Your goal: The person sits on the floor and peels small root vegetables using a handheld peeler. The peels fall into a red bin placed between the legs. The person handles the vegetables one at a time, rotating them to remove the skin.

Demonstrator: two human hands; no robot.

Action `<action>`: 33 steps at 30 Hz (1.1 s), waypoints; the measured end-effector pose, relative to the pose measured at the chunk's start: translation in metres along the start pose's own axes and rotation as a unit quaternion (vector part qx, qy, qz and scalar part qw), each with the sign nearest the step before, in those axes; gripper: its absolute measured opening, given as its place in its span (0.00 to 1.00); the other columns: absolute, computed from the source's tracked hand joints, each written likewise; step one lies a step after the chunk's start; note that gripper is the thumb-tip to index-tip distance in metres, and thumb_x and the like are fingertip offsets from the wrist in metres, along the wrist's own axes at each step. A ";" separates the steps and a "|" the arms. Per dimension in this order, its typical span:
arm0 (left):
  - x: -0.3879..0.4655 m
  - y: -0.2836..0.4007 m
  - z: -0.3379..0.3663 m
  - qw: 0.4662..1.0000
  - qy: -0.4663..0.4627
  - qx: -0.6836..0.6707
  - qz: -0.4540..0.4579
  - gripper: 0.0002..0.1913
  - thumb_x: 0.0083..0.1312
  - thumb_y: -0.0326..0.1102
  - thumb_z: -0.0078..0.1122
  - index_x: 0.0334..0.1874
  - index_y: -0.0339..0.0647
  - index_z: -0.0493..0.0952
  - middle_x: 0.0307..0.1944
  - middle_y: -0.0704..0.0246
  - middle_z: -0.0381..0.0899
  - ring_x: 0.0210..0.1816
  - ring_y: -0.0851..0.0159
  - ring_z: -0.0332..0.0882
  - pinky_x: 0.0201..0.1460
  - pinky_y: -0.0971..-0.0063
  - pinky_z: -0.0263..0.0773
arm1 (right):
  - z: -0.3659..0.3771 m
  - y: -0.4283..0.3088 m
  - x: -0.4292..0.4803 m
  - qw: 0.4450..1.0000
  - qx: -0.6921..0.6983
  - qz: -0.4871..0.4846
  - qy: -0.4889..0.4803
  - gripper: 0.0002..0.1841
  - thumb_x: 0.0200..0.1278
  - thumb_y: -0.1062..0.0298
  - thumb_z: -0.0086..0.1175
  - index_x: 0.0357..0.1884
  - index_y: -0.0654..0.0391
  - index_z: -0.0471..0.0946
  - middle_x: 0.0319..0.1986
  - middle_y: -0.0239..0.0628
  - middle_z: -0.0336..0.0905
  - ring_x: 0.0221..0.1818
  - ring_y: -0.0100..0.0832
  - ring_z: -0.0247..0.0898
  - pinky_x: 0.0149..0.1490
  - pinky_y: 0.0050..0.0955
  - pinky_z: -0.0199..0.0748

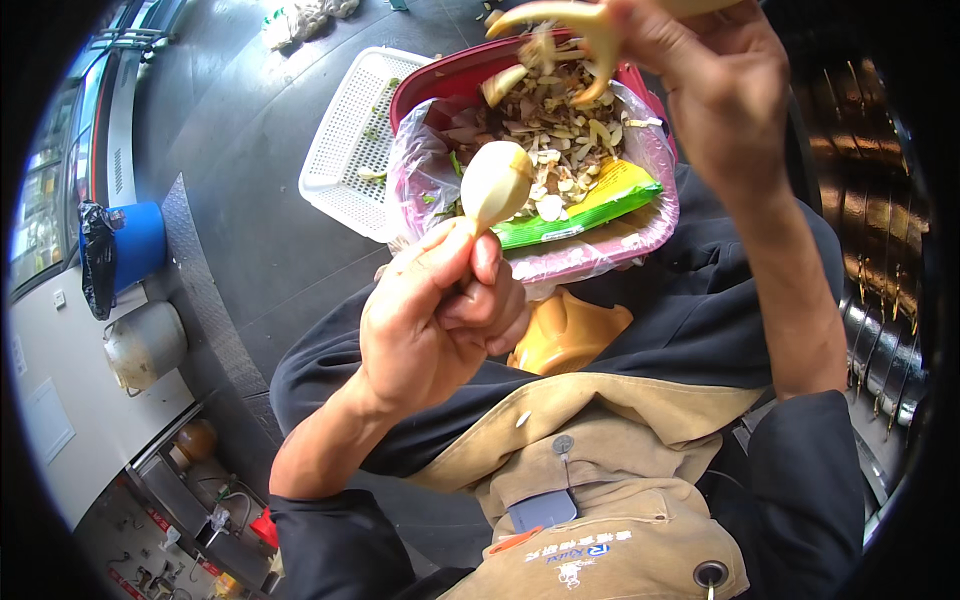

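Note:
My left hand [442, 307] grips a pale, smooth, teardrop-shaped vegetable [495, 184] by its narrow end, the round end pointing up; its exact kind is unclear. My right hand [720, 97], at the upper right, is closed around a yellow Y-shaped peeler [600, 37], blurred, above the far side of the bin. The peeler and vegetable are apart. Beneath both is a red plastic bin [442, 71] lined with a clear bag [420, 150]. Pale peelings and scraps [562, 142] lie in it with a green and yellow packet [592, 206].
A white perforated basket [345, 142] stands left of the bin, holding green bits. An orange-yellow plastic object [574, 334] lies between my legs. Farther left are a blue bucket [139, 244] with a black bag and a metal pot [146, 349]. Shiny racks [885, 300] stand at right.

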State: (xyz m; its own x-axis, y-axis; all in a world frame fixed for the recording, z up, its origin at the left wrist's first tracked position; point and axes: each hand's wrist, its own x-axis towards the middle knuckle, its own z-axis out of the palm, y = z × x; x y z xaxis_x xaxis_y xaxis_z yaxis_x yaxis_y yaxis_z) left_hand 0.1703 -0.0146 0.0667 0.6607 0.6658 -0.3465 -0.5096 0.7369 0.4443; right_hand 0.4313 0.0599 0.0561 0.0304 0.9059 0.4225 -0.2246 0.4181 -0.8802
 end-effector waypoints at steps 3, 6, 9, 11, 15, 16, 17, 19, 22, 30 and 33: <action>-0.005 0.000 0.000 1.000 0.008 -0.019 0.002 0.16 0.85 0.41 0.35 0.40 0.42 0.69 0.19 0.79 0.53 0.21 0.73 0.51 0.30 0.73 0.58 | 0.001 -0.008 -0.003 0.992 0.102 0.053 0.049 0.13 0.70 0.74 0.66 0.52 0.60 0.75 0.42 0.46 0.88 0.43 0.33 0.88 0.50 0.31 0.89; 0.001 0.003 -0.001 1.000 0.009 -0.025 0.000 0.16 0.84 0.43 0.34 0.40 0.45 0.70 0.18 0.80 0.54 0.20 0.74 0.51 0.29 0.74 0.58 | 0.015 -0.006 -0.013 0.982 0.172 0.078 0.030 0.14 0.70 0.74 0.66 0.54 0.59 0.76 0.44 0.46 0.88 0.45 0.33 0.87 0.53 0.34 0.88; 0.000 0.000 -0.001 1.000 0.010 0.000 0.004 0.16 0.83 0.43 0.34 0.38 0.47 0.69 0.18 0.81 0.55 0.19 0.74 0.51 0.28 0.75 0.58 | 0.029 -0.006 -0.024 0.967 0.221 0.123 -0.010 0.16 0.70 0.74 0.66 0.55 0.59 0.76 0.46 0.48 0.88 0.48 0.34 0.87 0.56 0.35 0.87; -0.001 -0.002 0.000 0.998 0.012 0.056 0.013 0.16 0.83 0.43 0.35 0.37 0.47 0.68 0.17 0.81 0.55 0.19 0.74 0.51 0.28 0.74 0.57 | 0.035 -0.005 -0.026 0.960 0.240 0.142 -0.016 0.16 0.70 0.74 0.66 0.56 0.59 0.76 0.47 0.49 0.88 0.48 0.34 0.87 0.57 0.35 0.86; -0.004 0.000 -0.003 0.999 -0.017 0.028 -0.025 0.17 0.80 0.47 0.38 0.33 0.49 0.66 0.14 0.82 0.52 0.17 0.73 0.48 0.26 0.74 0.55 | 0.030 -0.003 -0.016 0.951 0.265 0.161 0.007 0.14 0.70 0.74 0.66 0.53 0.58 0.76 0.44 0.46 0.88 0.46 0.32 0.87 0.55 0.34 0.87; -0.005 -0.001 -0.003 1.000 0.004 0.007 -0.025 0.18 0.80 0.48 0.37 0.32 0.49 0.67 0.14 0.81 0.52 0.17 0.73 0.47 0.26 0.73 0.55 | 0.026 0.003 -0.013 0.956 0.251 0.151 0.023 0.13 0.70 0.75 0.66 0.51 0.59 0.76 0.43 0.45 0.88 0.44 0.32 0.87 0.54 0.33 0.87; -0.007 -0.001 -0.003 1.000 -0.003 0.004 -0.019 0.18 0.80 0.48 0.36 0.32 0.49 0.67 0.14 0.81 0.52 0.17 0.73 0.48 0.26 0.73 0.55 | 0.022 0.001 -0.011 0.973 0.153 0.153 0.079 0.12 0.69 0.76 0.65 0.50 0.59 0.76 0.41 0.44 0.87 0.43 0.32 0.87 0.53 0.33 0.87; -0.008 0.003 -0.004 1.000 -0.019 -0.006 -0.001 0.18 0.80 0.48 0.35 0.32 0.48 0.68 0.14 0.81 0.52 0.17 0.73 0.48 0.26 0.73 0.56 | 0.011 0.001 -0.005 0.982 0.146 0.098 0.073 0.10 0.70 0.77 0.64 0.49 0.60 0.76 0.40 0.43 0.87 0.42 0.32 0.87 0.52 0.34 0.87; -0.007 0.011 0.000 1.000 -0.011 -0.007 0.001 0.19 0.80 0.48 0.35 0.35 0.47 0.70 0.14 0.81 0.52 0.17 0.73 0.49 0.26 0.73 0.57 | 0.017 -0.013 -0.008 0.973 0.182 0.115 0.082 0.08 0.71 0.77 0.62 0.48 0.59 0.76 0.40 0.43 0.87 0.42 0.33 0.87 0.53 0.34 0.87; -0.008 0.009 -0.003 0.998 0.014 0.043 -0.051 0.18 0.83 0.49 0.32 0.55 0.48 0.71 0.16 0.80 0.53 0.19 0.73 0.50 0.29 0.74 0.57 | 0.026 -0.020 -0.016 0.905 0.292 0.309 0.017 0.14 0.82 0.63 0.50 0.59 0.60 0.73 0.51 0.48 0.85 0.49 0.38 0.87 0.46 0.31 0.90; -0.002 0.010 -0.008 0.996 -0.021 0.077 -0.046 0.19 0.85 0.51 0.31 0.56 0.46 0.71 0.17 0.79 0.55 0.20 0.73 0.53 0.29 0.73 0.60 | 0.030 -0.014 -0.018 0.880 0.274 0.388 0.021 0.13 0.82 0.64 0.49 0.58 0.61 0.74 0.48 0.46 0.86 0.44 0.34 0.87 0.44 0.30 0.91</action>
State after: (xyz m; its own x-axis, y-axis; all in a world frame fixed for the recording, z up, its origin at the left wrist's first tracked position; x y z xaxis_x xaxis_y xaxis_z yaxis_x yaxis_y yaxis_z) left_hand 0.1597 -0.0076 0.0657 0.7249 0.5878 -0.3592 -0.3568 0.7664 0.5342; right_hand 0.4041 0.0362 0.0672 -0.3060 0.9107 -0.2776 -0.6294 -0.4122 -0.6588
